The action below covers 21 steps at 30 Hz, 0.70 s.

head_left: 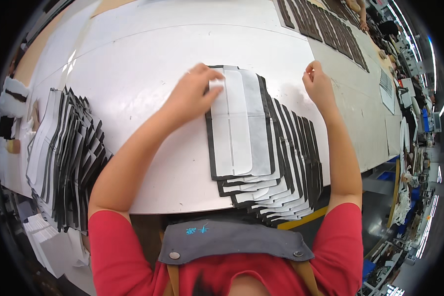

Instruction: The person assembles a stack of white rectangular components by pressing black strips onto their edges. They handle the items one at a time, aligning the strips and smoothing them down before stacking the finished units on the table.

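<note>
In front of me lies a fanned-out row of flat black pieces, each faced with white sheets [291, 163]. The leftmost piece is topped by a long white strip [238, 118] with a slit-like line down it, and black edges show round it. My left hand [198, 91] is over that piece's upper left edge, thumb and fingers apart; whether it touches is unclear. My right hand [319, 86] is raised to the right, beyond the row's far end. Its fingers are curled into a pinch, and anything between them is too small to make out.
At the left edge of the white table [148, 59] stands a fanned stack of black and white pieces [66, 158]. White sheets [47, 241] lie below it. Dark brown strips [325, 29] are laid out at the far right, near another person's arm [362, 17].
</note>
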### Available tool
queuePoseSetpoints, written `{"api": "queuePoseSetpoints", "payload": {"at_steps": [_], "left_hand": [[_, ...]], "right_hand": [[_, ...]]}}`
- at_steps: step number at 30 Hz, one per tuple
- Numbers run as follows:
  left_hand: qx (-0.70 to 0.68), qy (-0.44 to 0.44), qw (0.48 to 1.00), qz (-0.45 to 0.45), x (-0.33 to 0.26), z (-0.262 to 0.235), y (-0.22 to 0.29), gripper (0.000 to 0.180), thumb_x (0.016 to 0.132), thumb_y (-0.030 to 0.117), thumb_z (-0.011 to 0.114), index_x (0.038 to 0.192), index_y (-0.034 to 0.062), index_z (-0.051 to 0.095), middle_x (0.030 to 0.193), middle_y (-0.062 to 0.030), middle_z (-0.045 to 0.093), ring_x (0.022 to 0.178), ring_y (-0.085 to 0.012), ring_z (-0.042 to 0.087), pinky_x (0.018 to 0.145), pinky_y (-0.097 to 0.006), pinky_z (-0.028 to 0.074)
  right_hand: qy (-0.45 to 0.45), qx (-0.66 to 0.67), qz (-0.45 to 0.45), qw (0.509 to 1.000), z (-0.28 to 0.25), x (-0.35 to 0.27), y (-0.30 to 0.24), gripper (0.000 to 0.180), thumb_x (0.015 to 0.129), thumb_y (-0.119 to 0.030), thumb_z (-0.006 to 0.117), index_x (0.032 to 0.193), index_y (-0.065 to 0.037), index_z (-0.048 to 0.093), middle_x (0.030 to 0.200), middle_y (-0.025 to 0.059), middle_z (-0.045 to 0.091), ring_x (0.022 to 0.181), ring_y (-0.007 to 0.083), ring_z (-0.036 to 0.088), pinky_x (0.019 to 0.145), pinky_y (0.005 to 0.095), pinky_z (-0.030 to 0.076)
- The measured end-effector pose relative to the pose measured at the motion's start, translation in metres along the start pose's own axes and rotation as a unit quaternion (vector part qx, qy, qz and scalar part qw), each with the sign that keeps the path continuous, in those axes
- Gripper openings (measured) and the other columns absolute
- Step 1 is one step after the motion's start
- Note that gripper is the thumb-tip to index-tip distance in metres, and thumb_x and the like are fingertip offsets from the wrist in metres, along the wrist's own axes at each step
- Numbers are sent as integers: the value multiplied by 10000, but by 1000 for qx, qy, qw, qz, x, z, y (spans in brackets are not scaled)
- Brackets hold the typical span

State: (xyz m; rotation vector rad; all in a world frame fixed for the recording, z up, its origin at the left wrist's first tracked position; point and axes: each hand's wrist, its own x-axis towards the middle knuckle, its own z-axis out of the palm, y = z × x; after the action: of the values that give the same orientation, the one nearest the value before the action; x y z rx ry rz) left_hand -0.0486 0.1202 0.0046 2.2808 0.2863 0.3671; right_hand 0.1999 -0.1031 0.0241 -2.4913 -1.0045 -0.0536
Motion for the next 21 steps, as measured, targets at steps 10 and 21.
{"api": "queuePoseSetpoints", "payload": {"at_steps": [10,21], "left_hand": [[84,-76,992,-61,37,-13,-35,421,810,254,668,1200,110,604,1222,-79,510,1165,-267,465,1013,-412,323],[104,-5,995,3,25,-4,-42,327,835,213,673,1151,142,628,1162,-40,552,1073,-256,492,969,-383,347]], "right_hand": [[-273,131,-144,942,65,36,-118,311,858,-221,646,1121,-55,645,1039,110,612,997,193,551,885,321,452],[-173,199,-244,933,86,26,-112,174,845,-110,635,1002,-80,703,932,54,620,976,213,546,875,332,429]]}}
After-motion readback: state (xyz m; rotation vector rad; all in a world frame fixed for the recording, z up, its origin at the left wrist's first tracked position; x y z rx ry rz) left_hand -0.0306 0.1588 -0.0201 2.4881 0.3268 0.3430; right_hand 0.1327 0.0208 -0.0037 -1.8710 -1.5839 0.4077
